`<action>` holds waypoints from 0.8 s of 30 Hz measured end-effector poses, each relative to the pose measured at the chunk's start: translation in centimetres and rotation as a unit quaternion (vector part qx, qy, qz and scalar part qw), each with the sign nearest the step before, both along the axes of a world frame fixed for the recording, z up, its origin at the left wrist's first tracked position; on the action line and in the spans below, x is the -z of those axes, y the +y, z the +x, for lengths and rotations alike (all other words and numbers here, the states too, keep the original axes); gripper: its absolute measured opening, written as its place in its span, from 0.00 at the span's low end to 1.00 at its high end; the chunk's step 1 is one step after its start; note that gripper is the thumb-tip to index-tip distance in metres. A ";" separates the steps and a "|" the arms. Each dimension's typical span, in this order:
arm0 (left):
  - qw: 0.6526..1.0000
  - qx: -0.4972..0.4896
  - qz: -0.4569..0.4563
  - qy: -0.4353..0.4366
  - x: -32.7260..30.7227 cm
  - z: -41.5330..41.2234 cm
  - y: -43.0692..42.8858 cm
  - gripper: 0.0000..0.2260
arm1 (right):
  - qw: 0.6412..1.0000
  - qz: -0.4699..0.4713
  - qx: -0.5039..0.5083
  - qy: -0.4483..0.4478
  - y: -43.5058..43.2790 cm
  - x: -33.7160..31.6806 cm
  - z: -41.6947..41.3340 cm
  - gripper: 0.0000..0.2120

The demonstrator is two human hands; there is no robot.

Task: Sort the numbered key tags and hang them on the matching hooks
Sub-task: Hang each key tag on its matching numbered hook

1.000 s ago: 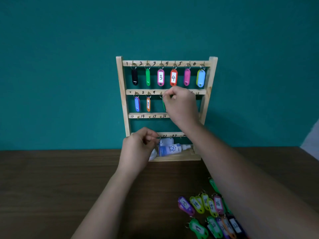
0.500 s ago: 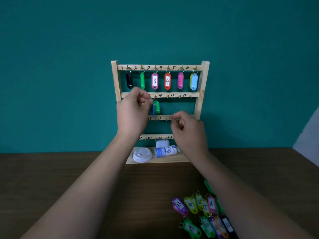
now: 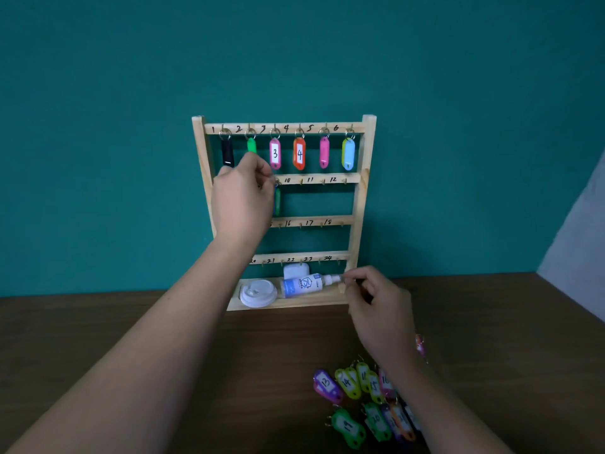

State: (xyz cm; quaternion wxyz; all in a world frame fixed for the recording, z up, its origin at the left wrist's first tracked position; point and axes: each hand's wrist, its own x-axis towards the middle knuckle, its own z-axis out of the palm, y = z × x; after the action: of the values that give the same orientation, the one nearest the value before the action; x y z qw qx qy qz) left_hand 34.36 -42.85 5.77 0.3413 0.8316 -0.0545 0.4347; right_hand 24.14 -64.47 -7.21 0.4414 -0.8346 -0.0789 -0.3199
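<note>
A wooden key rack [image 3: 366,198] with numbered hooks leans on the teal wall. Its top rail carries a black tag [image 3: 227,154], a green one [image 3: 251,145], pink tag 3 [image 3: 275,154], orange tag 4 [image 3: 299,154], a pink tag [image 3: 324,152] and a yellow-blue tag [image 3: 348,154]. My left hand [image 3: 240,204] covers the left of the second rail, its fingertips pinching at the ring of a green tag [image 3: 277,202] hanging there. My right hand [image 3: 376,303] hovers by the rack's lower right corner, fingers loosely curled, nothing seen in it. Several loose tags [image 3: 363,401] lie on the table.
The rack's bottom tray holds a white cup lid [image 3: 258,292], a small spray bottle [image 3: 304,285] and a white case [image 3: 296,269]. A pink tag [image 3: 420,344] lies apart, right of my right wrist. The dark wooden table [image 3: 131,339] stretches left; a pale wall [image 3: 582,231] stands at right.
My right hand left the second rail and dropped to the rack's lower right corner. My left hand rose from the tray to the second rail, by the green tag.
</note>
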 end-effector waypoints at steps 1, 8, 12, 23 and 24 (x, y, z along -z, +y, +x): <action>1.000 -0.002 0.005 -0.003 0.1 0.0 0.1 0.05 | 1.000 0.000 0.001 0.010 -0.5 0.0 -0.1 0.05; 1.000 0.025 -0.009 -0.014 2.8 -1.6 -0.1 0.10 | 0.992 -0.061 0.037 0.108 -5.9 0.9 0.3 0.04; 0.999 0.032 0.010 -0.022 5.6 -3.3 -1.0 0.17 | 0.982 -0.095 0.033 0.160 -8.8 1.9 0.5 0.05; 0.994 0.074 0.077 0.039 13.0 -5.3 -5.1 0.13 | 0.950 -0.209 -0.040 0.231 -10.1 3.8 0.3 0.04; 0.991 0.092 0.085 0.056 13.6 -5.4 -5.7 0.12 | 0.946 -0.218 -0.044 0.235 -10.1 3.8 0.3 0.04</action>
State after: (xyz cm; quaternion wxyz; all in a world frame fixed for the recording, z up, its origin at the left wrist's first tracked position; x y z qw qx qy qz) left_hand 28.96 -48.60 -7.79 0.3101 0.8723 -0.1483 0.3478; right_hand 24.40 -74.53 -11.04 0.2684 -0.9576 -0.0778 -0.0702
